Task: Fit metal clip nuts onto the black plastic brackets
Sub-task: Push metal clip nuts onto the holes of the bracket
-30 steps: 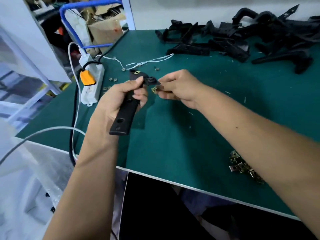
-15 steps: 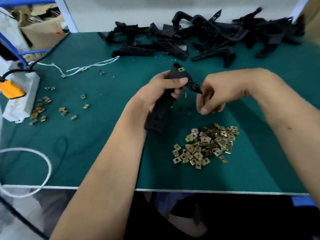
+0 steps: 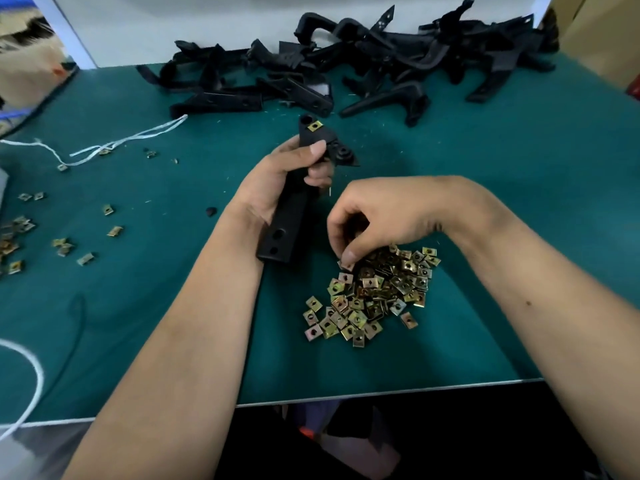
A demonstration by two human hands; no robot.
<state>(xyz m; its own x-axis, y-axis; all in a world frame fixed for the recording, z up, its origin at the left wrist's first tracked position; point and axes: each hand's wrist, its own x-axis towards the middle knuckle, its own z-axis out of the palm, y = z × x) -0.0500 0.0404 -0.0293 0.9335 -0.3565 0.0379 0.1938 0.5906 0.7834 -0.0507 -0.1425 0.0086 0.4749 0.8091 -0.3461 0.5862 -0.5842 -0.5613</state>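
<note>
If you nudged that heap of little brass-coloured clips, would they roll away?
Probably not: the clip nuts look flat and square, so they would likely slide and scatter. They seem small and light; the right hand picks at them with fingertips alone.

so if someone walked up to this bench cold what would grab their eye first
Probably the heap of small brass-coloured square metal clip nuts on the green mat near its front edge, with the right hand reaching down and pinching at its top. Just left of it, the left hand grips a long black plastic bracket with one clip nut already on its upper end. A tangled pile of black plastic brackets lines the far edge.
</note>
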